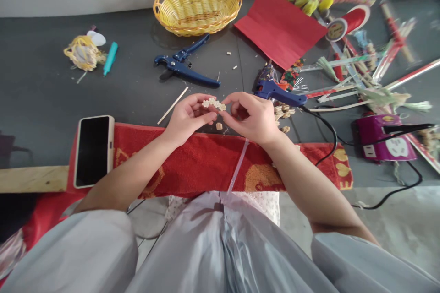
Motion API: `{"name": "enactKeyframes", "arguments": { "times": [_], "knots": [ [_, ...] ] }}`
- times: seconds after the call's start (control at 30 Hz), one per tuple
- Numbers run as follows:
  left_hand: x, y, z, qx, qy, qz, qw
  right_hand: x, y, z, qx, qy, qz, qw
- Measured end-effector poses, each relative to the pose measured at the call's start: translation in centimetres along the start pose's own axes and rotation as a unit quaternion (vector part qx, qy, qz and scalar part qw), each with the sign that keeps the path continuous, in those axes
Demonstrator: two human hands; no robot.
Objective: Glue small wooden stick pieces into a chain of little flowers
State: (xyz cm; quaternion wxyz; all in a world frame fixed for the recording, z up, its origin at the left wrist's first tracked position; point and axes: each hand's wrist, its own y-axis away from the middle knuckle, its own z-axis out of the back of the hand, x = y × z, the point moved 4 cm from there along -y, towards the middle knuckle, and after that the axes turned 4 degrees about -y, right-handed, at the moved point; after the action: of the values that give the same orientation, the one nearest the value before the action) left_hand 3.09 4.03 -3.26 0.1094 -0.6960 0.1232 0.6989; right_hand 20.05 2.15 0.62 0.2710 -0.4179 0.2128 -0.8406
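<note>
Between my two hands is a small pale cluster of short stick pieces (213, 103), joined side by side with their round ends facing up. My left hand (187, 116) pinches its left part between thumb and fingers. On the right end, the thumb and forefinger of my right hand (252, 114) close on the same cluster. Just below, a loose small stick bundle (219, 126) lies on the grey table. More such bundles (282, 111) sit beside my right wrist, partly hidden by it. A blue glue gun (280, 93) rests behind my right hand.
Blue cutters (187, 66), a thin stick (173, 105) and a yellow basket (197, 7) lie beyond my hands. Red paper (280, 27) and a thread spool (348, 23) are back right. A phone (92, 151) rests on a red towel (199, 165). A corded purple power strip (381, 139) stands right.
</note>
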Motion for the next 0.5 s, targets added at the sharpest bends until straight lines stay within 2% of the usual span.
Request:
{"name": "enactKeyframes", "arguments": {
  "times": [0.2,0.5],
  "knots": [
    [0.19,-0.01,-0.03,-0.003,0.019,0.018,1.0,-0.13,0.01,-0.02,0.014,0.011,-0.016,1.0],
    [-0.01,-0.01,-0.18,-0.012,0.013,0.007,1.0,-0.16,0.06,-0.04,0.021,0.01,-0.016,1.0]
  ]
}}
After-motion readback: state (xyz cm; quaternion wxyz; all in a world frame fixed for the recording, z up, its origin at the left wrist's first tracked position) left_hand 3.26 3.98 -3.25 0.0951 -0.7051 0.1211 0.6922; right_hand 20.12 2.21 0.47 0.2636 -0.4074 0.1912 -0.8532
